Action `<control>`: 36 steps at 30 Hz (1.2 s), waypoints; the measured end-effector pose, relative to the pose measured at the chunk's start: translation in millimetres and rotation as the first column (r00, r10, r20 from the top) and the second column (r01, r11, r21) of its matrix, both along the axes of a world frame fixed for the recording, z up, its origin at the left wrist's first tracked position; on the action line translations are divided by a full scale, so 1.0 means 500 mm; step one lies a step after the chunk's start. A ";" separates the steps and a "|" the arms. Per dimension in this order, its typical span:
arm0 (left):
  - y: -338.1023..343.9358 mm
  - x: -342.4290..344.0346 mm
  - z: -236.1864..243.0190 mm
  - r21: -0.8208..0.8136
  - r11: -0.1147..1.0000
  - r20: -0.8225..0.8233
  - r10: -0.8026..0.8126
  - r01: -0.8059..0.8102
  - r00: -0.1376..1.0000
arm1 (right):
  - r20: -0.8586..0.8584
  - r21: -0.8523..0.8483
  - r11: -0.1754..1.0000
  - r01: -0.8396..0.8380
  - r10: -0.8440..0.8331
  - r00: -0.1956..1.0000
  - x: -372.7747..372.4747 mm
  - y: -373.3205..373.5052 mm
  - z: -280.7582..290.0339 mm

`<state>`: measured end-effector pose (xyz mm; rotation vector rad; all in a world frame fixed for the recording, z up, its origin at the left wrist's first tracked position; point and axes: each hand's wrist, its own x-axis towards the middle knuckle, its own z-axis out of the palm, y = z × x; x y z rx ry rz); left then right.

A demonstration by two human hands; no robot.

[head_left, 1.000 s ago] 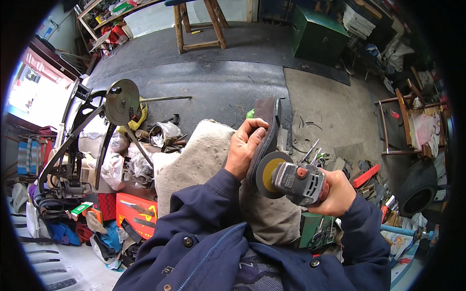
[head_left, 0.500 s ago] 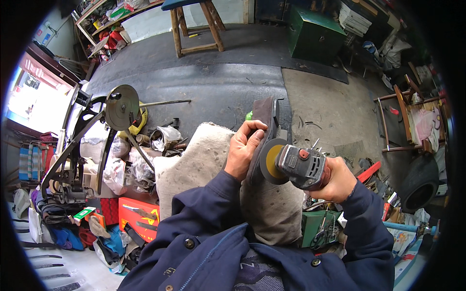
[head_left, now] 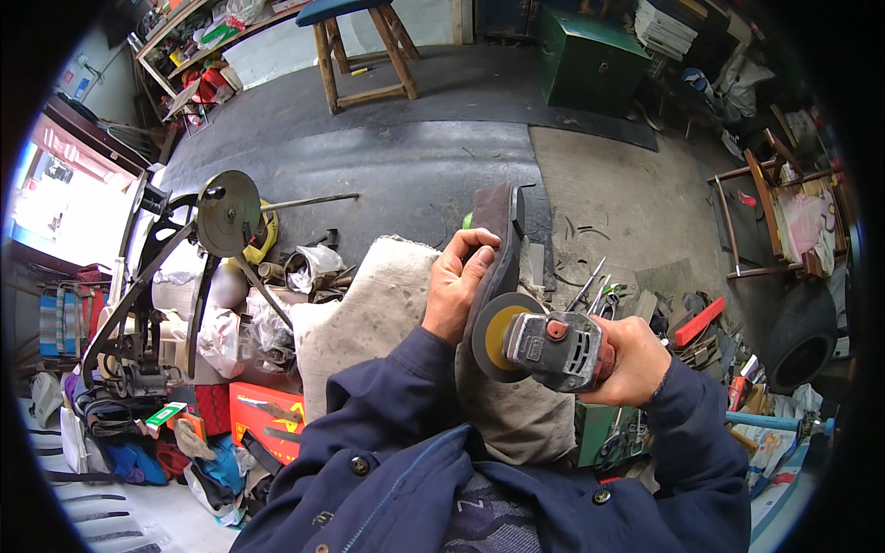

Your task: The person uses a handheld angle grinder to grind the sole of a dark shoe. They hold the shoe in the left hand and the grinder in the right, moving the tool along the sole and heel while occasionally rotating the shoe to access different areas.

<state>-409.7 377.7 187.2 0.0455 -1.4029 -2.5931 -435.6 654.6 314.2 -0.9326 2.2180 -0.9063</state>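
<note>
My left hand (head_left: 452,288) is closed around the side of a dark shoe (head_left: 498,210), with the thumb and fingers on its edge. The shoe stands on end over my lap, its sole edge turned toward the right. In my right hand (head_left: 636,359) is a small angle grinder (head_left: 560,350), black and grey with a red button. Its round disc (head_left: 499,334), yellowish in the middle and dark at the rim, lies against or very close to the lower part of the shoe; exact contact cannot be made out. A stained beige cloth (head_left: 369,295) covers my lap underneath.
At the left stands a black iron sewing machine with a round wheel (head_left: 230,214). Hand tools (head_left: 599,295) and a red bar-shaped thing (head_left: 700,321) lie at the right, near a green box (head_left: 593,424). A wooden stool (head_left: 364,55) and green chest (head_left: 593,60) stand farther off.
The grinder and my right hand have moved down and slightly left along the shoe, toward me. My left hand keeps its hold, and the view has shifted slightly.
</note>
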 end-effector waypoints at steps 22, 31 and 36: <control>0.003 0.004 0.015 0.091 0.996 0.050 -0.027 0.022 0.998 | 0.313 -0.229 0.957 0.180 -0.102 0.944 -0.001 0.017 -0.030; -0.009 0.007 0.014 0.087 0.993 0.151 -0.098 0.086 0.984 | -0.053 -0.064 0.998 0.013 -0.016 0.998 0.014 0.015 -0.012; -0.008 0.013 0.014 0.078 0.992 0.194 -0.110 0.097 0.975 | -0.052 -0.064 0.998 0.015 -0.019 0.998 0.013 0.005 -0.005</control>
